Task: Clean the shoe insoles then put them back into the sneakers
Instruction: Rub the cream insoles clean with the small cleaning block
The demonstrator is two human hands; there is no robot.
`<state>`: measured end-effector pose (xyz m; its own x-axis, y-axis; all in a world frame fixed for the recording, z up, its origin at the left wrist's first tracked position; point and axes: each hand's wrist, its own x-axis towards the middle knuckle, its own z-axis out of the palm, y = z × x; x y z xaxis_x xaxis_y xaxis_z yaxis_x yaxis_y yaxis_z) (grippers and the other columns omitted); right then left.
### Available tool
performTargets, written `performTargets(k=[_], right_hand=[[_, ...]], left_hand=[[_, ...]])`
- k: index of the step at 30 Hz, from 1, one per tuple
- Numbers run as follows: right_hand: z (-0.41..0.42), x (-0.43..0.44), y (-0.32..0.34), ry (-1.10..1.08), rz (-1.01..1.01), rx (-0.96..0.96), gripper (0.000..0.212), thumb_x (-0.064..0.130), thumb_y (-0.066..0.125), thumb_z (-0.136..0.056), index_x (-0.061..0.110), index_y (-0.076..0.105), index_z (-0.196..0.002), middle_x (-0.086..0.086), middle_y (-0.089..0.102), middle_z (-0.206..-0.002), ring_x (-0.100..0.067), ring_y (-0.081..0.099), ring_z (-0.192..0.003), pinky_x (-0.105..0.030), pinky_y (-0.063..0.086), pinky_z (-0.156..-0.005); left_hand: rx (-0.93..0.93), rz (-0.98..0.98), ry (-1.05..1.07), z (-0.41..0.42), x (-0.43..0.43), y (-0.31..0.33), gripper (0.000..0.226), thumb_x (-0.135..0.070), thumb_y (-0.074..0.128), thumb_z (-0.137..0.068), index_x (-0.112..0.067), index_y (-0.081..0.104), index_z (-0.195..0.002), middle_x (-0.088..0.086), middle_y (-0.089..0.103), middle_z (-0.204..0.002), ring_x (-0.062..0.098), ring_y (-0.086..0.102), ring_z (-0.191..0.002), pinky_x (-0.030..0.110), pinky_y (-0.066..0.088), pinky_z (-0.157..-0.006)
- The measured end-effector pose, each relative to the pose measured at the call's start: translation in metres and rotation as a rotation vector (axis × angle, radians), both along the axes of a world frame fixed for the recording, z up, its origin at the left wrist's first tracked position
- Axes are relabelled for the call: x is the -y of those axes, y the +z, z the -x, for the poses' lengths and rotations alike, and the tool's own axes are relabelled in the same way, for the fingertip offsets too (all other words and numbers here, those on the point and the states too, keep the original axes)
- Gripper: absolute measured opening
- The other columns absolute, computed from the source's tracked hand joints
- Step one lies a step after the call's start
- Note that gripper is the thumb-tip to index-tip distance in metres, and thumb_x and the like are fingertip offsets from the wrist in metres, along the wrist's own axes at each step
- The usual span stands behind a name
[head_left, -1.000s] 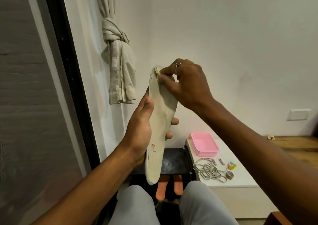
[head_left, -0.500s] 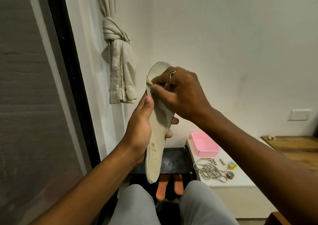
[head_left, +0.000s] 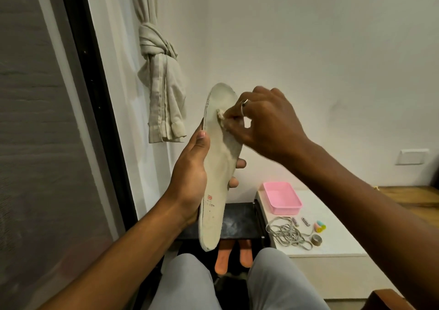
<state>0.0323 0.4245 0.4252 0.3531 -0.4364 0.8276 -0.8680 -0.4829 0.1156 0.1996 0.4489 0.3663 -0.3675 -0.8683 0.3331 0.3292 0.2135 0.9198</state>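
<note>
A pale beige insole stands almost upright in front of me, toe end up. My left hand grips its middle from the left, thumb on the front and fingertips showing past its right edge. My right hand pinches a small whitish wad of cloth and presses it against the insole's upper part. Two orange insole-like pieces lie low between my knees. No sneakers are visible.
A white low table at the right carries a pink tray, a tangle of grey laces, a small tape roll and a pastel item. A knotted curtain hangs at the left by a dark window frame. A black stool stands ahead.
My right hand with the wad has slid down the insole from its toe tip toward the upper middle. The left hand keeps the same hold.
</note>
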Motion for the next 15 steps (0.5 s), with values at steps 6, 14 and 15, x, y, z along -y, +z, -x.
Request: performTargets(k=[6,14,15], right_hand=[[-0.012,-0.015,-0.018,0.133,-0.122,-0.094,0.019,0.031,0.067,-0.090,0.019,0.081,-0.094,0.006,0.072,-0.085,-0.010,0.053,-0.074,-0.029,0.034,-0.071],[-0.002,-0.007,-0.012,0.126,-0.059,-0.010,0.020,0.032,0.068,-0.090,0.017,0.081,-0.096,0.004,0.073,-0.087,-0.017,0.059,-0.078,-0.039,0.048,-0.072],[-0.007,-0.013,-0.019,0.160,-0.093,-0.064,0.019,0.032,0.069,-0.090,0.017,0.081,-0.096,0.005,0.072,-0.087,-0.014,0.058,-0.077,-0.035,0.046,-0.072]], left_hand=[[-0.085,-0.022,0.007,0.000,0.002,-0.002,0.044,-0.041,0.030,-0.109,-0.022,0.053,-0.141,0.013,0.069,-0.106,0.029,0.062,-0.076,0.041,0.052,-0.064],[-0.048,0.001,0.009,-0.001,0.003,-0.001,0.047,-0.046,0.028,-0.108,-0.023,0.052,-0.141,0.017,0.071,-0.113,0.032,0.066,-0.083,0.040,0.052,-0.063],[-0.061,-0.007,0.020,-0.002,0.004,-0.002,0.046,-0.045,0.029,-0.108,-0.023,0.053,-0.141,0.016,0.071,-0.108,0.032,0.065,-0.078,0.041,0.053,-0.064]])
